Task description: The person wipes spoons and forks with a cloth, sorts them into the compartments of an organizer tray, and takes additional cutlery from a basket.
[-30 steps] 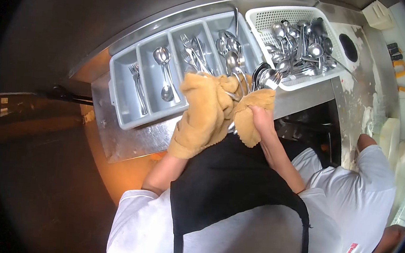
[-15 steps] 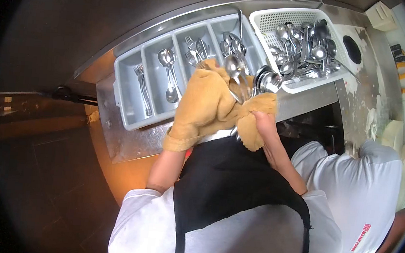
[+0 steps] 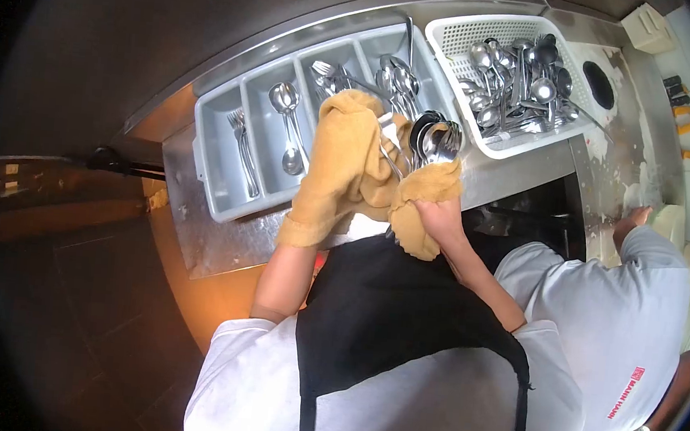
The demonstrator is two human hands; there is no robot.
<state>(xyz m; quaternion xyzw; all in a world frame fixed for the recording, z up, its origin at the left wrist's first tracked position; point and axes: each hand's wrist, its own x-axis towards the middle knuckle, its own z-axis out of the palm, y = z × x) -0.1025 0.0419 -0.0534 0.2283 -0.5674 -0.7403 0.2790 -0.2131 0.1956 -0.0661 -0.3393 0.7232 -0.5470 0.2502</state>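
Observation:
A tan towel (image 3: pixel 340 146) covers my left hand (image 3: pixel 351 119) like a mitten, over the right part of the grey cutlery tray (image 3: pixel 218 200). Its fingers are hidden, but the cloth is bunched and closed beside a metal utensil (image 3: pixel 392 132). My right hand (image 3: pixel 440 217) is wrapped around another part of the towel and a bunch of spoons and forks (image 3: pixel 442 140), their heads pointing up and away from me. Spoons (image 3: pixel 287 102) and forks (image 3: pixel 241 130) lie in separate tray compartments, with more cutlery in the compartments near my left hand.
A white perforated basket (image 3: pixel 456 42) full of mixed cutlery stands right of the tray on the steel counter (image 3: pixel 518 176). A co-worker in a white shirt (image 3: pixel 596 316) is close on my right, one hand (image 3: pixel 639 216) at the counter. A round black hole (image 3: pixel 599 84) lies beyond the basket.
The spoon that stood up between my hands has left that spot. My right hand and its cutlery bunch have shifted slightly left. The co-worker's hand has come into view.

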